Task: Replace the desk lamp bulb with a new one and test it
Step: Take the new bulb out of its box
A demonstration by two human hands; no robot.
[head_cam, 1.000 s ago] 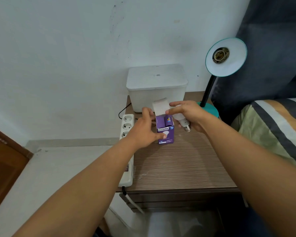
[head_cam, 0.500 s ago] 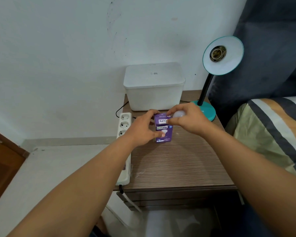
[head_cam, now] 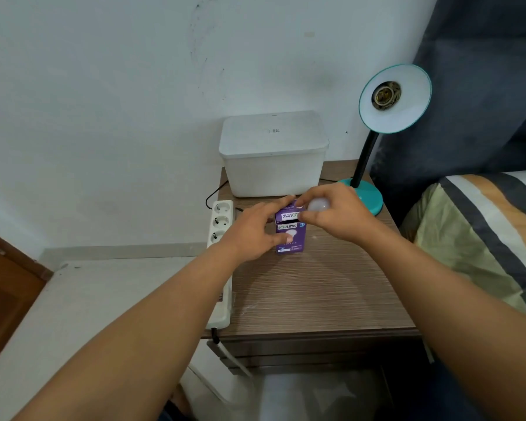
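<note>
At frame centre you've folded the box flap shut, left hand gripping it on the worktop, right fingers apparently around the bulb; socket empty.

bulb box before storage bin, lamp right, power strip apparently left
</note>
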